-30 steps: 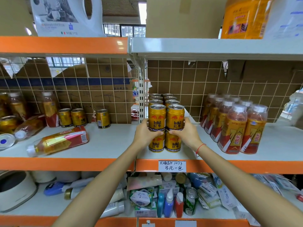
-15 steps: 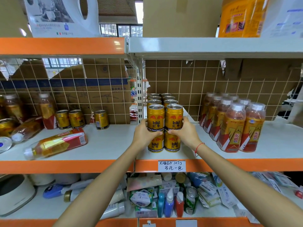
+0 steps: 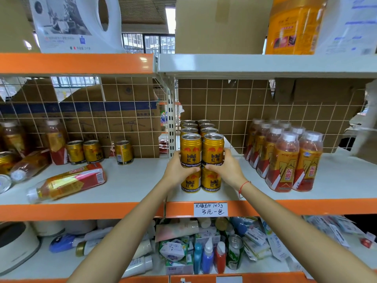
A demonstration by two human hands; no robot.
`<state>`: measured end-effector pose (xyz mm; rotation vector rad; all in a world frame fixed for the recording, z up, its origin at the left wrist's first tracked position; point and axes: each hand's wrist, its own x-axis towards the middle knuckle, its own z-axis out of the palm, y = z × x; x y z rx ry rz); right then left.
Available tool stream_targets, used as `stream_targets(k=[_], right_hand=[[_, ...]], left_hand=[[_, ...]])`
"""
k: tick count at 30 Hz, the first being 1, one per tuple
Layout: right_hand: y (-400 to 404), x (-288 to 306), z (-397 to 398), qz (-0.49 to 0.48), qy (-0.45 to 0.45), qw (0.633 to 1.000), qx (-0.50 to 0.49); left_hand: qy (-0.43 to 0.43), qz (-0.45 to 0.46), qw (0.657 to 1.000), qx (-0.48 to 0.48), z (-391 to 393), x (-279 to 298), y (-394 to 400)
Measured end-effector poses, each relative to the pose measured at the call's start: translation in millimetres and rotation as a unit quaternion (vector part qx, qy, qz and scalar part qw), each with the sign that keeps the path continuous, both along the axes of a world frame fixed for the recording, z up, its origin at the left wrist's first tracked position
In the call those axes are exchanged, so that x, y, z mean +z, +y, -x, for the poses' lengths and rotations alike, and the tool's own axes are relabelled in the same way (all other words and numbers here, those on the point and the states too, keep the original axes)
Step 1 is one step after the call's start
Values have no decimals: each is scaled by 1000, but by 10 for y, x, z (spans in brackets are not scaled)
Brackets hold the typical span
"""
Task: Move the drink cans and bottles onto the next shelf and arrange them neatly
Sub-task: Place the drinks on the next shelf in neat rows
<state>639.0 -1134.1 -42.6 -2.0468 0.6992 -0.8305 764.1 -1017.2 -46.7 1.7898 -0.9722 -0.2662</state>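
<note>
Gold Red Bull cans stand stacked two high in two rows at the left end of the right shelf. My left hand grips the front upper left can. My right hand grips the front upper right can. Both cans sit on the lower front cans. More stacked cans line up behind. Red-and-gold drink bottles stand in neat rows further right. On the left shelf one bottle lies on its side, and three loose cans stand at the back.
More bottles and cans crowd the far left of the left shelf. A slotted upright post divides the two shelves, with wire mesh behind. A handwritten price tag hangs on the orange edge. Toiletries fill the shelf below.
Both hands stay on the two upper front cans. The stack and hands hold the same place; only the camera view has shifted slightly.
</note>
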Motion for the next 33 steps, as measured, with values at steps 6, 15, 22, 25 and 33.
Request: stream_targets(k=[6, 15, 22, 25, 33], right_hand=[[64, 194, 81, -6, -6, 1000, -12], [269, 724, 158, 72, -3, 996, -57], [517, 986, 102, 123, -2, 992, -30], [636, 984, 65, 129, 10, 991, -19], [948, 880, -140, 143, 32, 989, 32]], left_hand=[[28, -12, 999, 12, -35, 151, 105], [-27, -8, 998, 62, 33, 712, 346], [-90, 0, 992, 92, 47, 1018, 577], [-100, 0, 990, 103, 28, 1015, 722], [-104, -25, 982, 157, -115, 925, 1221]])
